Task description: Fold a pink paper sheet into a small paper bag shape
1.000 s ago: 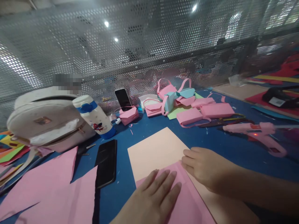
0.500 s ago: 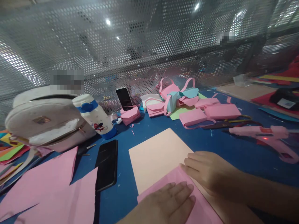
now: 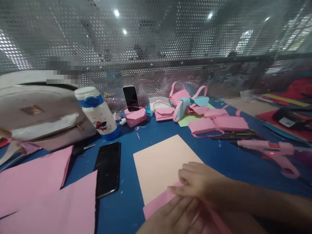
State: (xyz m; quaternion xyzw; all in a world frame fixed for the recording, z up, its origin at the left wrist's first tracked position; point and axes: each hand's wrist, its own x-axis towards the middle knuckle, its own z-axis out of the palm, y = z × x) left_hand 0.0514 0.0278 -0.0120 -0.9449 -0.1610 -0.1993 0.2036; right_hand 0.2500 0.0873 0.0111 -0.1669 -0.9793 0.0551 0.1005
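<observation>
A sheet of pink paper [image 3: 156, 205] lies over a larger cream sheet [image 3: 161, 165] on the blue table. My left hand [image 3: 173, 216] rests palm down on the pink paper with its fingers stretched out, its lower part cut off by the frame's bottom edge. Just above those fingers, my right hand [image 3: 197, 180] is bent over the pink paper's far edge with fingers curled and closed on it. The paper's right side looks lifted or folded over, partly covered by both hands.
To the right lies a pink glue gun [image 3: 270, 149] with a red light. Several small pink and blue paper bags [image 3: 202, 125] stand at the back. On the left are a black phone [image 3: 108, 170], pink sheets [image 3: 48, 204], a bottle [image 3: 99, 113] and a backpack [image 3: 46, 120].
My right hand has moved left and inward, bringing the paper's right edge over toward my left hand. My left hand stays pressed on the paper. The view has shifted slightly.
</observation>
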